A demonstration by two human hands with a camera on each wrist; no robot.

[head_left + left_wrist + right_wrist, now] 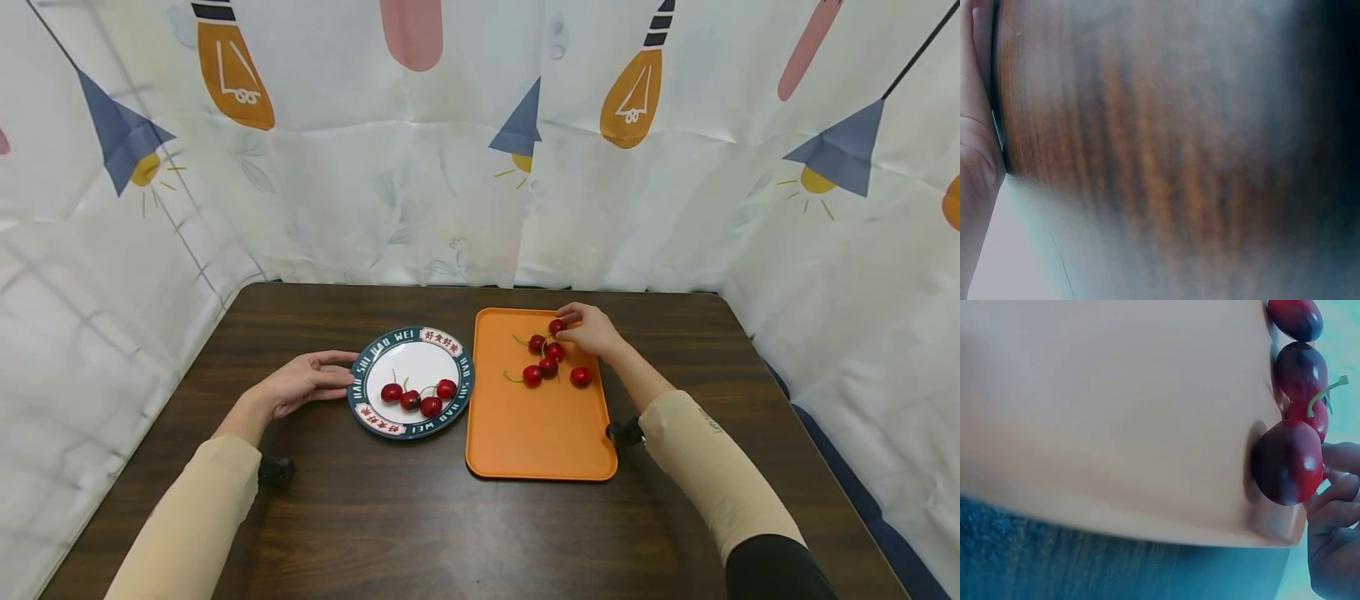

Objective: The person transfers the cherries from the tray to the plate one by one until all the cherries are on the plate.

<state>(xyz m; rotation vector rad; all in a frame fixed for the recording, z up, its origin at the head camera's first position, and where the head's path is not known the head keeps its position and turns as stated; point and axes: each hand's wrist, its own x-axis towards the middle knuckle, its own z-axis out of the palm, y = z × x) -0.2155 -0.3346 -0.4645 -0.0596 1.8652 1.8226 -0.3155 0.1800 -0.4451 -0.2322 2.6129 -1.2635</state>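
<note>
A round plate (363, 367) with a dark green lettered rim and a white centre holds several red cherries (410, 400), some with stems. My left hand (296, 385) touches the plate's left rim with its fingers fairly straight. Beside the plate lies an orange rectangular tray (536, 433) with several cherries (532, 376) grouped in its far half. At the tray's far right my right hand (592, 332) pinches a cherry (557, 327) between thumb and fingers. In the right wrist view, a nearer cherry (1288, 462) partly hides those fingertips.
A dark brown wooden table (360, 517) carries the plate and tray, which lie close together. Printed white curtains (337, 208) hang behind and at both sides. One cherry (581, 377) sits apart near the tray's right edge.
</note>
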